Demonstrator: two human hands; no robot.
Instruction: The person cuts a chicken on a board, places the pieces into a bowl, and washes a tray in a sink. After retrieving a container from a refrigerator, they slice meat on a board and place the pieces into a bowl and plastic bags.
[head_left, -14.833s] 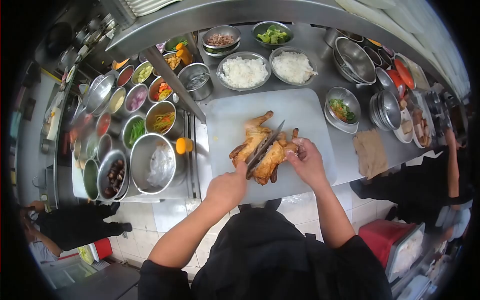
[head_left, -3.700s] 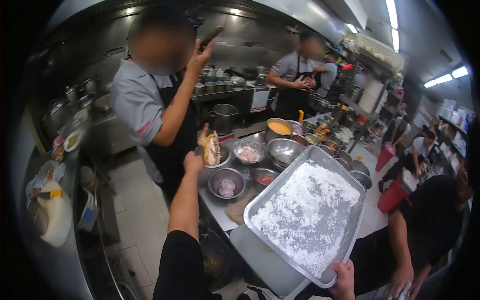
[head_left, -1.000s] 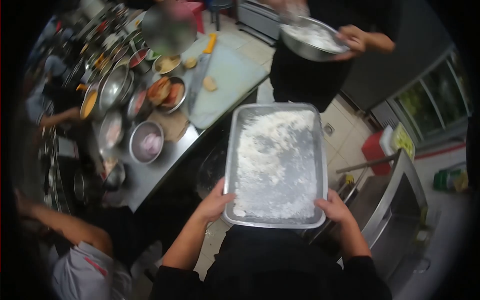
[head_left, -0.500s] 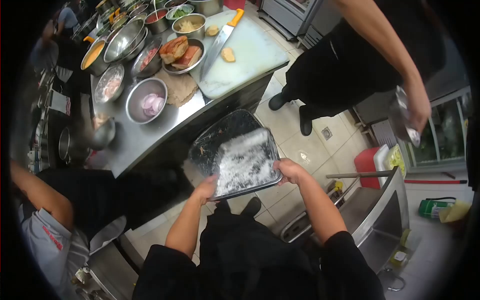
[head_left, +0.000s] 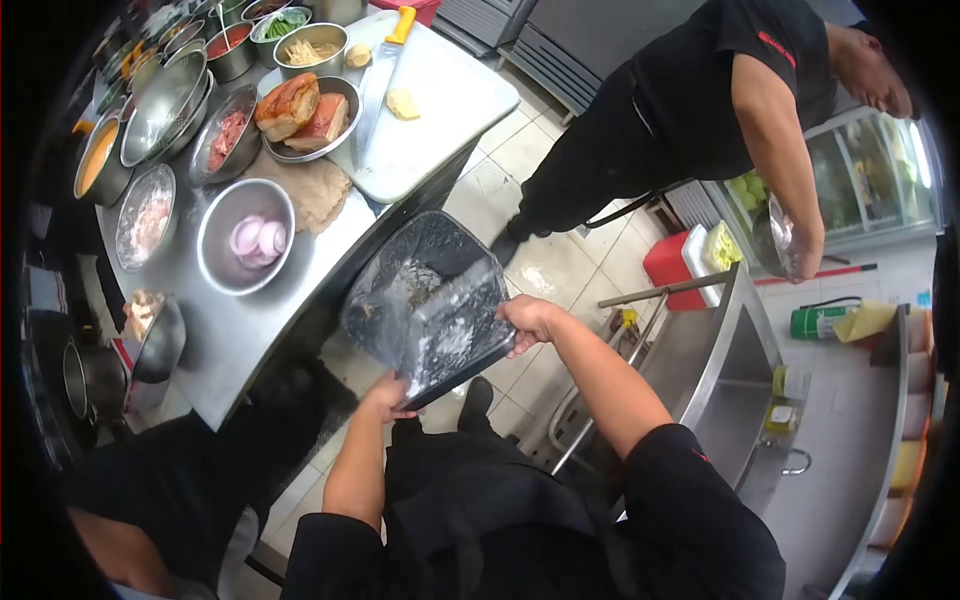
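Between my hands I hold a black plastic tub [head_left: 452, 240] in front of my body, off the floor beside the steel counter. White powder [head_left: 452, 342] lies in it, partly blurred, with dark patches of the bottom showing. My left hand [head_left: 388, 394] is closed on the near left corner of the rim. On the right side, my right hand [head_left: 530, 322] grips the rim, its fingers partly hidden against the tub.
On the steel counter [head_left: 235, 350] are a bowl of sliced onion [head_left: 212, 250], a bowl of meat [head_left: 310, 140], and a large knife [head_left: 380, 90] on a white cutting board [head_left: 455, 110]. A co-worker [head_left: 690, 120] stands at right holding a metal bowl. A sink [head_left: 735, 400] is nearby.
Powder in the tub has shifted and blurred, and more of the dark bottom shows. Both hands keep their hold. The view has turned, and the co-worker at right shows more fully.
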